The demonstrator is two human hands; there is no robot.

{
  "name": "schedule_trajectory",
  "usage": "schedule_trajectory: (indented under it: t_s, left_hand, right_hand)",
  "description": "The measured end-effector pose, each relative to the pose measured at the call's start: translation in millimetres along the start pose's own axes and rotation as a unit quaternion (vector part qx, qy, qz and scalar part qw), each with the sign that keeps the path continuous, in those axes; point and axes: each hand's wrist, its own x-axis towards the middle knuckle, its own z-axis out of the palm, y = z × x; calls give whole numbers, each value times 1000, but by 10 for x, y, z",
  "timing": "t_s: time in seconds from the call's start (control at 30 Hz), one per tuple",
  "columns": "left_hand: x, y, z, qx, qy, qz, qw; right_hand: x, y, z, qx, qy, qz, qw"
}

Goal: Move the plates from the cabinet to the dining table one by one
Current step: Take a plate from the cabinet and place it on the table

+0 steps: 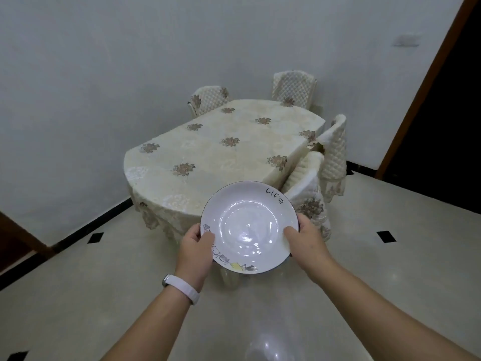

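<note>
Plate [249,227] sits level between both hands, out in front of the person and short of the table [216,152], over bare floor [104,295]. The left hand [195,252] pinches the near-left rim, thumb on the printed edge, fingers hidden under the plate. The right hand [304,243] does the same on the right rim, thumb inside the well.

The plate is glossy and held only at its edges, so a thumb could slide, and a slip on one side would tip the plate toward the other. A drop here would land on hard tile and likely break it.

Just right of the plate a chair [307,186] is tucked against the table, and a swing that way could clip its back. The tablecloth [156,217] hangs low off the table's near end; a plate pushed across it could drag it.
</note>
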Motion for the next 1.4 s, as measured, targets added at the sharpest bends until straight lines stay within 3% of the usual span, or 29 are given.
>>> schedule_trajectory:
  t_s: [0.47,1.0,1.4]
  left_hand:
    - [1664,68,128,45,38,-11,998]
    - [4295,267,-110,71,-81,-15,994]
    - [4976,161,495,90,-178,-31,979]
  right_hand:
    - [1704,-199,567,-47,-28,16,998]
    - [3547,-476,1876,-96,94,52,990]
    - [4032,-314,1624,-85,165,94,978]
